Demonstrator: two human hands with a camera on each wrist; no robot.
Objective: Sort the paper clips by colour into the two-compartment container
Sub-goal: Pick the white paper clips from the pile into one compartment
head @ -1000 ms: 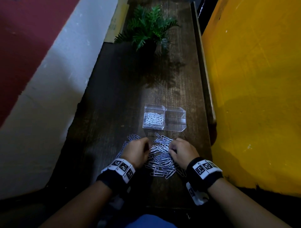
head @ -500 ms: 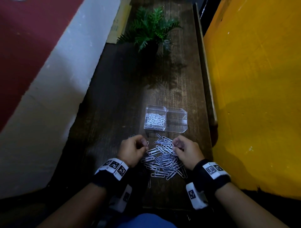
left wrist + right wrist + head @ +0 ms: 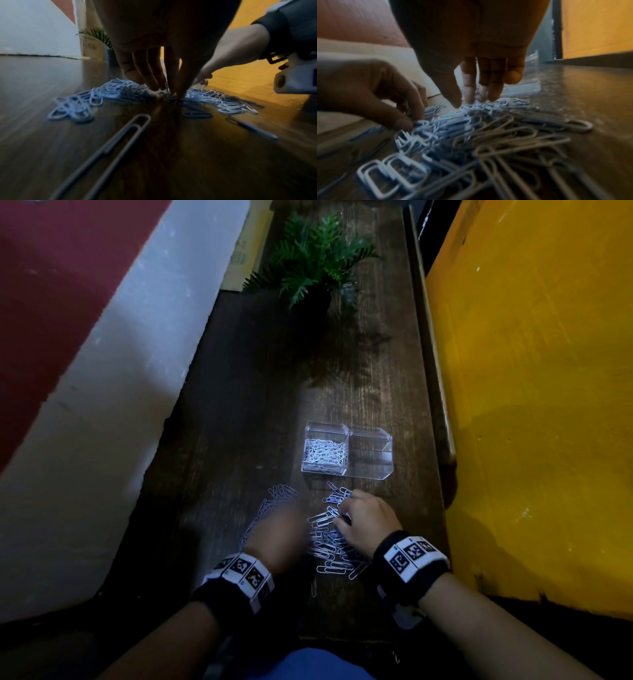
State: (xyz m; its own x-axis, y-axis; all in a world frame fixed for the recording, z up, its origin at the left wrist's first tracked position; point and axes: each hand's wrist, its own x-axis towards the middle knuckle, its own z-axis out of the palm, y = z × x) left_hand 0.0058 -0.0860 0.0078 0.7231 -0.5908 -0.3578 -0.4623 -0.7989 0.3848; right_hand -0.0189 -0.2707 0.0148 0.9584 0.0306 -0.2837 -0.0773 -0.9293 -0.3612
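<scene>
A clear two-compartment container (image 3: pixel 346 470) stands on the dark wooden table (image 3: pixel 239 440). Its left compartment holds white paper clips (image 3: pixel 324 453); its right compartment (image 3: pixel 371 455) looks empty. Before it lies a mixed pile of blue and white clips (image 3: pixel 327 542) (image 3: pixel 111 89) (image 3: pixel 471 129). My left hand (image 3: pixel 284 518) (image 3: pixel 173 93) is blurred at the pile's left, its thumb and fingertips pinching at blue clips (image 3: pixel 421 123). At the pile's right, my right hand (image 3: pixel 342 517) (image 3: pixel 464 102) touches the clips with straight fingers (image 3: pixel 489 86).
One loose clip (image 3: pixel 313 589) (image 3: pixel 120 142) lies near the table's front edge. A potted fern (image 3: pixel 315 261) stands at the far end. A yellow wall (image 3: pixel 531 405) runs close along the right edge, a white and red wall (image 3: pixel 102 371) along the left.
My left hand has dropped from beside the container back onto the pile's left part and is moving fast. The right hand has stayed over the pile's right side, fingers lowered onto the clips.
</scene>
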